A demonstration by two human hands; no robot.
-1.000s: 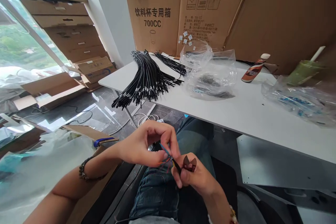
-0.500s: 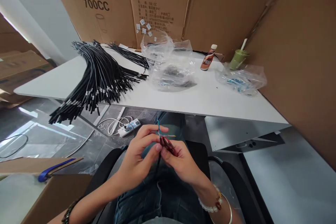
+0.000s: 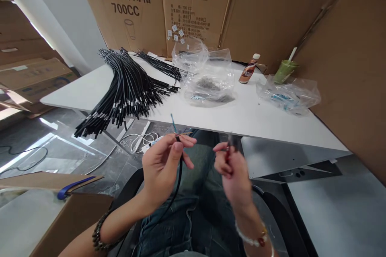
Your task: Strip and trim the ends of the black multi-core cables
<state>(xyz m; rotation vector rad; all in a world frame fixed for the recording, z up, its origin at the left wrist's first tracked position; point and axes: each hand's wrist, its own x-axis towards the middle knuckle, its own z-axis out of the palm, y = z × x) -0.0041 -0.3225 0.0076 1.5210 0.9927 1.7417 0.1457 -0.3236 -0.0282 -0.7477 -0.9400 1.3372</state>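
My left hand (image 3: 164, 164) pinches a black cable (image 3: 180, 172) near its end, between thumb and fingers. Thin wires fan out past the fingertips; a blue wire (image 3: 173, 123) points up and a brownish one lies to the right. The cable hangs down across my lap. Apart from it, to the right, my right hand (image 3: 233, 168) is closed around a small tool (image 3: 230, 152) with red handles and a dark tip. Motion blur hides its exact kind.
A large bundle of black cables (image 3: 126, 88) lies on the left of the white table (image 3: 211, 118). Clear plastic bags (image 3: 208, 84), a brown bottle (image 3: 249, 69) and a green cup (image 3: 285, 71) stand farther back. A cardboard box (image 3: 81, 217) is at lower left.
My right hand has pulled away to the right with the red-handled tool. Before, both hands met at the cable end. My left hand keeps its hold on the cable, and the view has shifted slightly.
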